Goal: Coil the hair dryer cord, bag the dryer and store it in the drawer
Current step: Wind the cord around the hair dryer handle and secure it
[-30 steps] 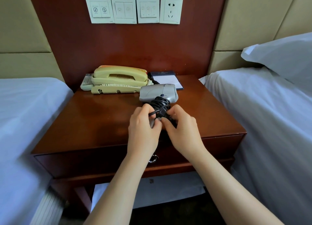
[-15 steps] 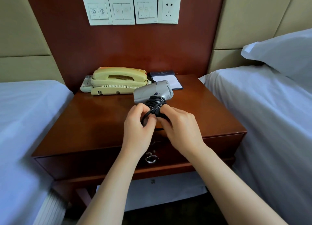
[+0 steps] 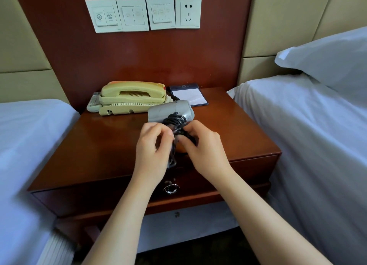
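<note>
A small silver hair dryer (image 3: 170,110) is held a little above the wooden nightstand (image 3: 103,145), its barrel pointing left. Its black cord (image 3: 174,121) is wound in loops around the handle. My left hand (image 3: 154,145) pinches a strand of the cord that hangs blurred below my fingers. My right hand (image 3: 200,145) grips the wrapped handle from the right, so the handle is mostly hidden. The drawer (image 3: 248,169) under the tabletop is shut, with a metal ring pull (image 3: 170,188) at its middle. No bag is in view.
A beige telephone (image 3: 132,97) and a remote (image 3: 93,103) sit at the back left of the nightstand, a notepad in a dark folder (image 3: 190,96) at the back right. White beds flank both sides. Switch plates and a socket (image 3: 190,13) are on the wall.
The dryer has been lifted and tilted off the tabletop. My hands have parted slightly, and the left hand now pulls a cord strand downward.
</note>
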`<state>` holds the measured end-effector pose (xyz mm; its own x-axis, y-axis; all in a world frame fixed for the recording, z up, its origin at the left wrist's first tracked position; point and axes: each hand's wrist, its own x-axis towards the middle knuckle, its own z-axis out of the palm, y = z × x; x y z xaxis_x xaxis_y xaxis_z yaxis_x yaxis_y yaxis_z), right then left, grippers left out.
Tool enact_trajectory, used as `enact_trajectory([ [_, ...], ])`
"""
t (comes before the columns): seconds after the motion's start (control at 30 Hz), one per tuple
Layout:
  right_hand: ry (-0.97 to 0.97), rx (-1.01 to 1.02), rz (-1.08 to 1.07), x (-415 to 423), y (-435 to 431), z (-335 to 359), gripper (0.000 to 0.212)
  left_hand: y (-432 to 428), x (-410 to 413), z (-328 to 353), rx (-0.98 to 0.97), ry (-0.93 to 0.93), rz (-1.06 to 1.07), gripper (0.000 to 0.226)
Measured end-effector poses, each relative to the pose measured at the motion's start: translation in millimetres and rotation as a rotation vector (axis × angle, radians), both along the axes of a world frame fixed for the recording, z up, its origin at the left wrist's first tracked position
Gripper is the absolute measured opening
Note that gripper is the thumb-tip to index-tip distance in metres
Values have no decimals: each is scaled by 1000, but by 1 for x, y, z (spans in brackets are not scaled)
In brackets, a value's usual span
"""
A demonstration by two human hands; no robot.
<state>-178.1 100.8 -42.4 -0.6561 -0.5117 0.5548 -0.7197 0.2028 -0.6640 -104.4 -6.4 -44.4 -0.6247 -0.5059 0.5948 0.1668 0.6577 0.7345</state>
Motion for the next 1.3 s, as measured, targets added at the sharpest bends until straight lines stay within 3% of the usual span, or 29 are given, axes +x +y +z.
enact_trajectory([
  [0.1,-131,40,80,-3,3,-1,16,-3,2,-1,208,-58,117,7],
  [0.23,-80,141,82,-5,7,-2,12,-3,4,4,396,-299,44,50],
  [0.37,-223,100,142,-5,6,-7,7,-3,7,5,360,-351,-6,51],
  [0.47,-227,46,97,-3,3,-11,9,-4,7,6,367,-388,-8,60],
  [0.63,-270,-117,83,5,-6,-14,25,-4,8,3,230,-350,-11,34],
  [0.87,-395,-277,69,14,-14,-14,25,-11,7,1,228,-291,-20,29],
  [1.1,-329,-237,-40,14,-20,-19,18,-8,3,4,382,-277,6,28],
  [1.3,-271,-226,-29,24,-29,-18,24,-2,5,2,275,-291,76,25],
])
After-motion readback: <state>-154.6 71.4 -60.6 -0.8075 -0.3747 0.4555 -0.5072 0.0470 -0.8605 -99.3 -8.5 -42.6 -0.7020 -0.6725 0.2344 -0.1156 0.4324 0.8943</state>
